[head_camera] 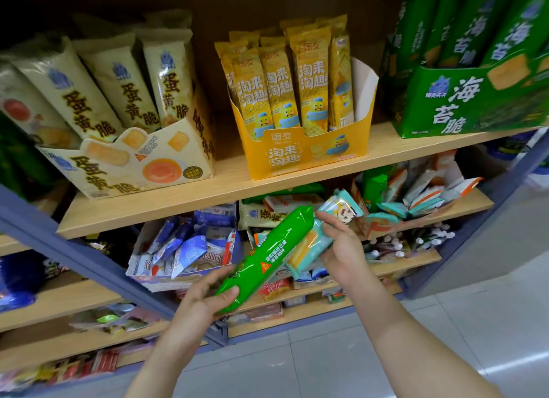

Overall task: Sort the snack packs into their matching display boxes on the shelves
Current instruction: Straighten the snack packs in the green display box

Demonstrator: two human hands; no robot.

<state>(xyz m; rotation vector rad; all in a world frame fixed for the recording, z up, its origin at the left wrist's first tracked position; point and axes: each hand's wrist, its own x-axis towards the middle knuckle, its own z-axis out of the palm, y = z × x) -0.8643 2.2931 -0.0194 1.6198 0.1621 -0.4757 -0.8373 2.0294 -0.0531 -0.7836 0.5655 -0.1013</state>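
Left hand [202, 301], mine: curled round lower end of green pack [267, 255]. Right hand [341, 249] grips teal pack [312, 246] just beside it.

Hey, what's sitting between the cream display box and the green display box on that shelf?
The yellow display box, packed with upright yellow snack packs, seen in the head view.
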